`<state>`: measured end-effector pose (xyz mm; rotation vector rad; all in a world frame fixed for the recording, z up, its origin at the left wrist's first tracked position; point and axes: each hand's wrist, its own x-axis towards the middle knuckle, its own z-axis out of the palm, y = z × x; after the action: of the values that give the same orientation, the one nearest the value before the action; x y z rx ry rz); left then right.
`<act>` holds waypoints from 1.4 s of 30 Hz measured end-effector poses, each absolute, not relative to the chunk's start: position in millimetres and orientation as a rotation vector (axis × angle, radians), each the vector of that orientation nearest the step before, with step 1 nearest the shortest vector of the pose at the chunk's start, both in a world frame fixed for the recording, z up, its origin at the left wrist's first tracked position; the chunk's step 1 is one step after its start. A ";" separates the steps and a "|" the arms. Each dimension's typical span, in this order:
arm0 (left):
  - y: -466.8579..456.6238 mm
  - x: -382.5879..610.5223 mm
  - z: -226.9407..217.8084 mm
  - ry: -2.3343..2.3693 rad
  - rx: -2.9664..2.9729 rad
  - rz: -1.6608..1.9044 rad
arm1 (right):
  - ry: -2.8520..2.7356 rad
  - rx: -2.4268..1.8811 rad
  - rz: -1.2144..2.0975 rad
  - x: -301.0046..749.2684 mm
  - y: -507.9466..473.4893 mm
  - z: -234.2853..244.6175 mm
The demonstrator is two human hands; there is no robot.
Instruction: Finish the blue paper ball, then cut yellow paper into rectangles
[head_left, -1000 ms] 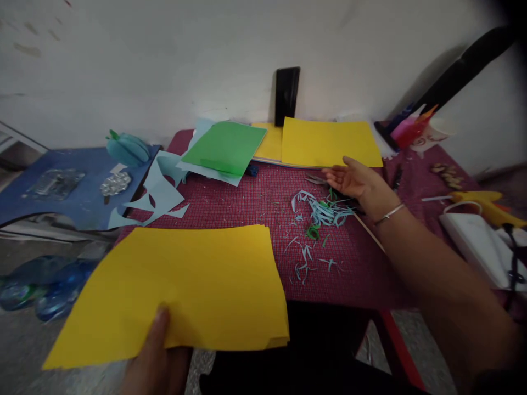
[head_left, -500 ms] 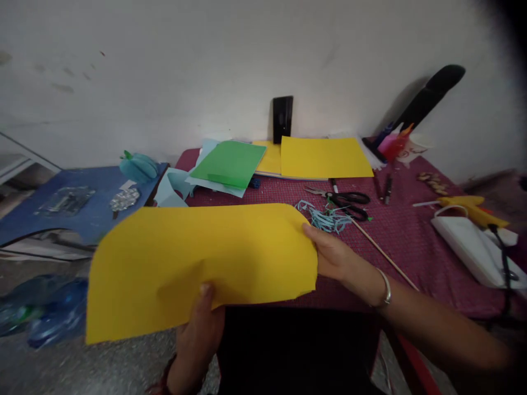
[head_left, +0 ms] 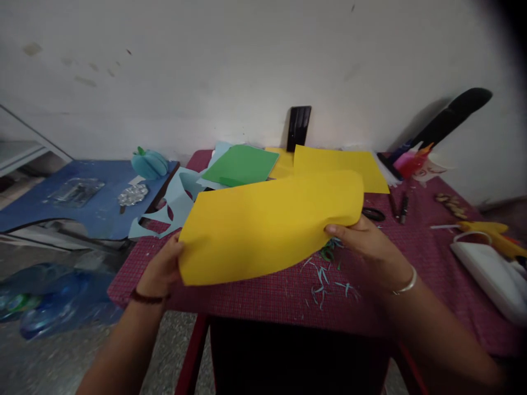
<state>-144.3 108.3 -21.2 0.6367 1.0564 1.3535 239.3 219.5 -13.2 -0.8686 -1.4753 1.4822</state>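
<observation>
A large yellow sheet of paper (head_left: 263, 225) is stretched between my two hands above the maroon checked table (head_left: 255, 307). My left hand (head_left: 164, 263) pinches its left edge, the fingers partly behind the sheet. On the other side, my right hand (head_left: 362, 241) grips the lower right edge, thumb in front, where the paper bends. Thin blue and green paper strips (head_left: 327, 252) lie under and beside the right hand. The scissors (head_left: 374, 214) are mostly covered by the sheet, with one black handle loop showing.
Behind the sheet lie a green sheet (head_left: 242, 164), another yellow sheet (head_left: 341, 164) and blue paper offcuts (head_left: 179, 197). A phone (head_left: 298, 129) leans on the wall. At right are a yellow glue gun (head_left: 489, 233) and a white case (head_left: 486, 274). A blue paper pumpkin (head_left: 149, 163) sits left.
The yellow sheet has shifted right and turned, its right end now higher. My left hand has gone from its lower edge to its left edge. The view has moved slightly.
</observation>
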 end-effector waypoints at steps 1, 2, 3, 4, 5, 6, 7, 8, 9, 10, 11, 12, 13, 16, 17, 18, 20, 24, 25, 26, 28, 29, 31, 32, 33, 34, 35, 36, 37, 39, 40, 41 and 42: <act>119.3 -143.1 -17.5 1.110 0.683 1.343 | -1.565 -0.885 1.429 241.2 220.5 -8.6; 128.6 -141.0 -13.9 1.157 0.732 1.375 | -1.637 -0.898 1.381 242.6 221.3 -4.6; 135.9 -138.7 -10.5 1.194 0.782 1.437 | -1.680 -0.908 1.334 243.4 222.0 -1.5; 141.4 -136.5 -7.6 1.216 0.824 1.517 | -1.691 -0.922 1.291 243.4 222.7 0.6; 145.1 -134.9 -5.4 1.241 0.859 1.597 | -1.677 -0.944 1.257 242.6 223.4 1.5; 147.5 -133.9 -4.3 1.277 0.888 1.658 | -1.642 -0.968 1.234 240.9 224.2 1.2; 149.1 -133.7 -4.5 1.320 0.909 1.695 | -1.600 -0.992 1.228 238.5 225.1 -0.2; 150.3 -134.0 -6.0 1.363 0.923 1.718 | -1.558 -1.016 1.236 235.6 226.2 -2.8; 151.5 -135.0 -9.0 1.399 0.934 1.726 | -1.524 -1.034 1.256 232.5 227.4 -6.2; 152.8 -136.6 -13.2 1.421 0.939 1.731 | -1.496 -1.046 1.285 229.3 228.6 -10.5; 154.4 -138.6 -18.5 1.429 0.940 1.738 | -1.470 -1.053 1.318 226.3 229.9 -15.5; 156.2 -141.3 -24.5 1.435 0.940 1.742 | -1.446 -1.056 1.350 223.8 231.2 -20.9; 158.0 -144.6 -30.8 1.452 0.945 1.726 | -1.424 -1.059 1.382 221.8 232.4 -26.6; 162.5 -156.6 -47.8 1.531 1.012 1.578 | -1.389 -1.074 1.448 219.3 236.4 -41.6; 163.4 -160.5 -51.9 1.537 1.046 1.519 | -1.396 -1.081 1.456 219.1 237.6 -45.0; 163.8 -163.8 -54.9 1.527 1.076 1.467 | -1.411 -1.088 1.457 219.0 238.6 -47.4; 163.5 -166.8 -57.6 1.488 1.100 1.412 | -1.460 -1.088 1.468 218.2 239.2 -49.0; 158.4 -158.4 -53.3 1.467 1.073 1.375 | -1.508 -1.076 1.426 215.5 233.4 -45.5; 156.8 -154.5 -51.1 1.469 1.075 1.377 | -1.496 -1.086 1.375 215.4 231.1 -44.8; 155.5 -150.5 -48.8 1.484 1.075 1.396 | -1.482 -1.100 1.317 215.6 228.9 -44.6; 154.8 -143.0 -44.9 1.568 1.056 1.496 | -1.492 -1.125 1.237 216.6 226.0 -45.7; 155.6 -139.7 -43.6 1.631 1.042 1.554 | -1.511 -1.128 1.222 217.1 225.4 -47.0; 159.5 -134.5 -42.6 1.743 1.027 1.635 | -1.586 -1.111 1.251 217.3 225.9 -49.9; 162.1 -132.7 -42.9 1.773 1.034 1.637 | -1.630 -1.101 1.272 217.1 226.6 -51.3; 164.6 -131.8 -43.8 1.786 1.043 1.625 | -1.668 -1.096 1.279 216.6 227.2 -52.3; 167.0 -131.7 -45.0 1.779 1.048 1.602 | -1.699 -1.101 1.269 216.1 227.8 -52.9; 168.8 -132.5 -46.5 1.755 1.052 1.562 | -1.721 -1.114 1.239 215.5 228.2 -53.1; 170.0 -134.2 -48.1 1.719 1.055 1.501 | -1.728 -1.134 1.195 215.1 228.5 -53.0; 170.5 -136.5 -49.8 1.679 1.056 1.425 | -1.726 -1.155 1.145 214.9 228.8 -52.8; 169.9 -141.6 -52.3 1.599 1.042 1.277 | -1.716 -1.180 1.070 214.6 229.5 -52.5; 169.1 -143.7 -52.9 1.563 1.022 1.229 | -1.708 -1.187 1.057 214.5 229.9 -52.8; 168.4 -145.2 -53.1 1.528 0.991 1.196 | -1.690 -1.193 1.062 214.2 230.0 -53.3; 168.0 -146.1 -52.8 1.500 0.949 1.185 | -1.658 -1.196 1.086 213.6 229.9 -54.2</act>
<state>-146.1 168.0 -52.8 0.9490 1.5000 1.1852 213.6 229.9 -54.2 -1.1964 -1.6580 1.0861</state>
